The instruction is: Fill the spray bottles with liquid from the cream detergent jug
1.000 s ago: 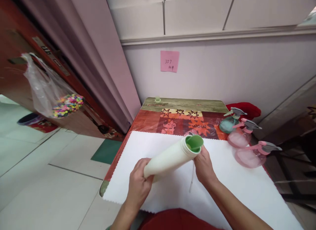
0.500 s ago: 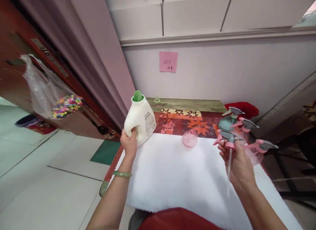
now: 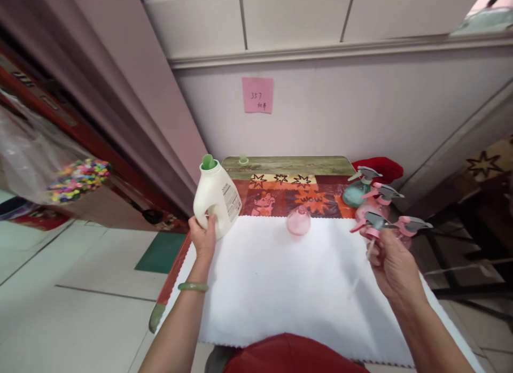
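At the left of the table, my left hand [image 3: 203, 238] is closed around the handle of a cream detergent bottle [image 3: 225, 210]. The bottle is upright, without a cap, and a green spout shows in its neck. My right hand [image 3: 395, 261] grips a grey and pink spray head [image 3: 373, 221] by its collar, and the thin clear tube hangs down toward the left. Between the hands, a round pink bottle [image 3: 298, 222] without a spray head stands on the white cloth. Just beyond my right hand are a green spray bottle [image 3: 356, 192] and two pink ones, partly hidden.
A white cloth [image 3: 276, 287] covers the near part of the table. A small green cap [image 3: 243, 160] lies at the back left edge. Behind the spray bottles is something red [image 3: 387, 167]. A bag of colourful pieces [image 3: 78, 179] hangs at the left.
My view has turned slightly right. The spray head in my right hand has tilted, so its tube now slants down to the left. The detergent bottle appears slightly lower, still held.
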